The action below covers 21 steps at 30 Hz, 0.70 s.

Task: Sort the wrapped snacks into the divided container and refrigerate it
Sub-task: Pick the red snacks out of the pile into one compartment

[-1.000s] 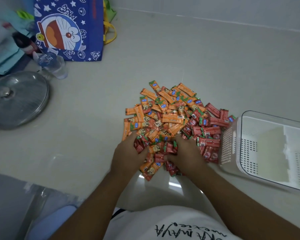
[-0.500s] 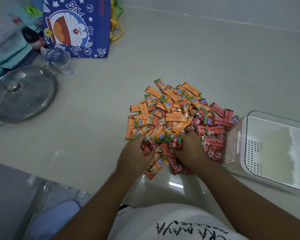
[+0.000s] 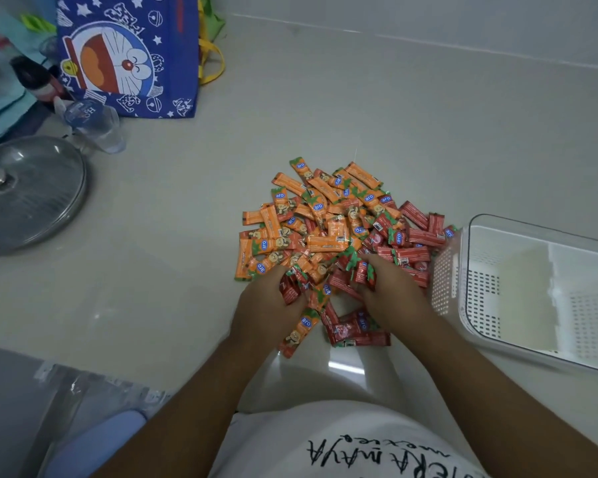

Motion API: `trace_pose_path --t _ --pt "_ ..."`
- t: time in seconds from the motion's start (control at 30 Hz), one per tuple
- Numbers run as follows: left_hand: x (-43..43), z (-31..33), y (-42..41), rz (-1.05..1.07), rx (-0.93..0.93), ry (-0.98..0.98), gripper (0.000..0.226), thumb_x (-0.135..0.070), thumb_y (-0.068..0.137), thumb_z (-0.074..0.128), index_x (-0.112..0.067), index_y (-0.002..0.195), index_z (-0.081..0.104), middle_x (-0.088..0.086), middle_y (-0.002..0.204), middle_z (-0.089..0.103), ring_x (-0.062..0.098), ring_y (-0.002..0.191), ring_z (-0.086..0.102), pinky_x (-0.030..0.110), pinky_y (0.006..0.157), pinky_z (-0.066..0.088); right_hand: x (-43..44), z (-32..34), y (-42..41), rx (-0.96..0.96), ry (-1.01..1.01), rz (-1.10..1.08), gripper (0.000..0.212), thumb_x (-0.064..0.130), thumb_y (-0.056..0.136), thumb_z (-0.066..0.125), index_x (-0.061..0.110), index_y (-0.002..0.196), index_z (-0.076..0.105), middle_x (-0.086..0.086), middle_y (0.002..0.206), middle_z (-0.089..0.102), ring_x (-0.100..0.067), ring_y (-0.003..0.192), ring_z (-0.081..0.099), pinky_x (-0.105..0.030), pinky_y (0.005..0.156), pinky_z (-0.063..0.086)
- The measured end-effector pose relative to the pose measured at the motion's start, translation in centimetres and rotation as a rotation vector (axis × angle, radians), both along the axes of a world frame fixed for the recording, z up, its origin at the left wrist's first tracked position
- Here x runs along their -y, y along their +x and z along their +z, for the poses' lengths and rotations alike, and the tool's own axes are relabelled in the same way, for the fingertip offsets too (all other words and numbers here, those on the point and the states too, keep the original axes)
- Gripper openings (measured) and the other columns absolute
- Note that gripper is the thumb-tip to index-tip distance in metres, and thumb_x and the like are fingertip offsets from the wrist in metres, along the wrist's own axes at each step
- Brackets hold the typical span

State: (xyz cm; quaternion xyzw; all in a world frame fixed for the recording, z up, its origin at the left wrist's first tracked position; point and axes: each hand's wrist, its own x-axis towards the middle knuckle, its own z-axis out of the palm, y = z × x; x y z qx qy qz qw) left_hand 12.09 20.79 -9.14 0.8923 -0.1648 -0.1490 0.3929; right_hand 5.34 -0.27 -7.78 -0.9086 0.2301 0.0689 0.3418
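A heap of wrapped snacks (image 3: 332, 232) lies on the pale floor, orange wrappers mostly to the left and far side, red ones to the right and near side. My left hand (image 3: 266, 305) rests at the heap's near left edge, fingers curled around red and orange wrappers. My right hand (image 3: 390, 291) sits at the near right, fingers pinching red wrappers. A white perforated divided container (image 3: 463, 281) stands right of the heap, its compartments holding nothing.
A blue cartoon tote bag (image 3: 125, 56) stands at the far left. In front of it are a clear plastic cup (image 3: 97, 127), a dark bottle (image 3: 35, 79) and a round glass pot lid (image 3: 28, 191). A plastic-covered surface (image 3: 32, 408) fills the near left corner.
Both hands stayed at the near edge of the heap, shifting slightly among the wrappers. The view has moved a little to the left, so everything sits further right in the frame.
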Motion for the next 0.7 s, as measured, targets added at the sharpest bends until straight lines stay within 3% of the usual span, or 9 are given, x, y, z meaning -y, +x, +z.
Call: trace_pose_path --t 0.1,0.17,0.23,0.4,0.57,0.7 --pt "0.7 0.0 -0.5 -0.066 -0.050 0.043 0.019 -0.041 0.085 0.074 -0.027 0.095 0.066 -0.014 0.080 0.070 0.001 0.073 0.066 0.026 0.061 0.055 0.4 -0.2 -1.9 0.007 -0.029 0.017 0.037 0.018 0.089 0.068 0.022 0.125 0.064 -0.002 0.120 0.066 -0.025 0.111 0.060 -0.031 0.089 0.047" --pt "1.4 -0.3 -1.3 -0.134 -0.059 0.064 0.018 -0.040 0.083 0.074 -0.027 0.089 0.064 -0.015 0.073 0.066 0.002 0.067 0.063 0.026 0.055 0.048 0.6 -0.6 -3.5 0.004 -0.029 -0.023 0.037 0.015 0.087 0.069 0.023 0.123 0.065 -0.002 0.120 0.066 -0.024 0.110 0.060 -0.036 0.092 0.050" --pt "2.4 -0.6 -2.4 -0.225 -0.023 0.089 0.020 -0.040 0.081 0.075 -0.028 0.093 0.065 -0.017 0.077 0.065 0.008 0.072 0.065 0.023 0.057 0.045 0.8 -1.1 -5.1 0.051 0.012 -0.078 0.036 0.013 0.085 0.071 0.023 0.120 0.067 0.000 0.118 0.067 -0.022 0.109 0.061 -0.037 0.092 0.051" --pt "5.2 -1.7 -4.3 -0.391 0.178 0.361 0.040 -0.059 0.078 0.073 -0.024 0.098 0.068 -0.001 0.096 0.070 0.023 0.093 0.064 0.035 0.073 0.054 1.0 -2.1 -7.1 0.116 0.044 -0.123 0.040 0.009 0.085 0.071 0.023 0.122 0.067 -0.002 0.115 0.066 -0.020 0.107 0.062 -0.036 0.093 0.052" --pt "4.4 -1.5 -3.9 -0.287 0.096 0.294 0.024 -0.042 0.082 0.070 -0.019 0.079 0.064 0.000 0.079 0.064 0.025 0.079 0.064 0.033 0.059 0.047 0.8 -2.4 -7.1 0.212 0.077 -0.164 0.038 0.012 0.085 0.074 0.024 0.120 0.067 0.000 0.113 0.062 -0.016 0.106 0.058 -0.027 0.091 0.045" --pt "0.9 -1.1 -3.5 -0.053 0.054 0.217 0.024 -0.045 0.083 0.072 -0.022 0.081 0.063 -0.005 0.086 0.056 0.020 0.077 0.058 0.035 0.066 0.051 0.2 -2.9 -7.2 0.186 0.004 -0.020 0.050 -0.002 0.077 0.071 0.020 0.122 0.064 0.000 0.116 0.061 -0.016 0.109 0.053 -0.023 0.090 0.039"
